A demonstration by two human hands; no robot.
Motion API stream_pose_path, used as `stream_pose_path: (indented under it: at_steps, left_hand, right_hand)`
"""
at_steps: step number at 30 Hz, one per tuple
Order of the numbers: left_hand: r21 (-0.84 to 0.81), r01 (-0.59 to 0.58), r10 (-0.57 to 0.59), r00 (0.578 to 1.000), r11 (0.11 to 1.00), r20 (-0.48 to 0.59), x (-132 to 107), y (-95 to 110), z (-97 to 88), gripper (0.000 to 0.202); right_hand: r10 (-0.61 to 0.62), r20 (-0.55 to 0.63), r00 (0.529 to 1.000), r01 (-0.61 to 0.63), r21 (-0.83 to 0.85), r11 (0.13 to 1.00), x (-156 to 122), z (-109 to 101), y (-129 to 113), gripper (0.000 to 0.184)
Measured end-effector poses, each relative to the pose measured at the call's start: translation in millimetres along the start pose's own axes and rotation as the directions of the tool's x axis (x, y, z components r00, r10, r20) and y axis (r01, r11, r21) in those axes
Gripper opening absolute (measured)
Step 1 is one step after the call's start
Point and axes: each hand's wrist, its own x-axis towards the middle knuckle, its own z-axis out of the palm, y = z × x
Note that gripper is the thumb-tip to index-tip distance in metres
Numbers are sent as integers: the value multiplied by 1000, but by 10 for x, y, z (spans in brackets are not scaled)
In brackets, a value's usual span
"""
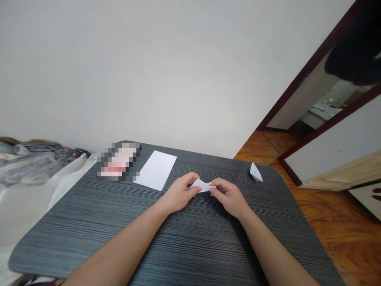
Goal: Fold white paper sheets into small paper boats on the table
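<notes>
Between my two hands is a small folded piece of white paper [202, 185], its upper edge rising to a point. My left hand [181, 192] pinches its left end between thumb and fingers. At the right end, the thumb and fingers of my right hand [228, 195] are closed on the same paper. Both hands are over the middle of the dark table. A flat sheet of white paper [157, 170] lies to the left of my left hand. Off to the right, near the table's far corner, a folded white paper piece [256, 172] rests on the tabletop.
The dark wood-grain table [98, 222] has rounded corners and stands against a pale wall [154, 71]. A blurred-out rectangular item [119, 162] lies at its far left. Plastic-wrapped goods [38, 159] are beyond the left edge. Wooden floor [342, 210] and a doorway are on the right.
</notes>
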Motion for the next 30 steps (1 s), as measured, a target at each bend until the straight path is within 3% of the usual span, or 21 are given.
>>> stream_pose_path:
  at_steps: [6, 13, 18, 22, 30]
  left_hand:
    - [104, -43, 32, 994, 994, 103, -4, 31, -19, 18]
    - [122, -20, 7, 994, 992, 110, -3, 13, -4, 25]
    - [113, -23, 10, 994, 993, 113, -3, 26, 1, 26]
    - [106, -14, 3, 995, 994, 101, 0, 37, 0, 25]
    - [69, 59, -63, 997, 996, 45, -9, 65, 7, 24]
  right_hand:
    - [-93, -4, 996, 93, -36, 995, -2, 14, -70, 13]
    - [-133, 48, 990, 135, -33, 990, -2, -10, -152, 18]
    - [-5, 25, 1000, 4, 52, 999, -23, 29, -104, 12]
    - [77, -90, 993, -60, 181, 982, -29, 87, -14, 17]
    - [-42, -129, 991, 35, -57, 998, -22, 34, -44, 11]
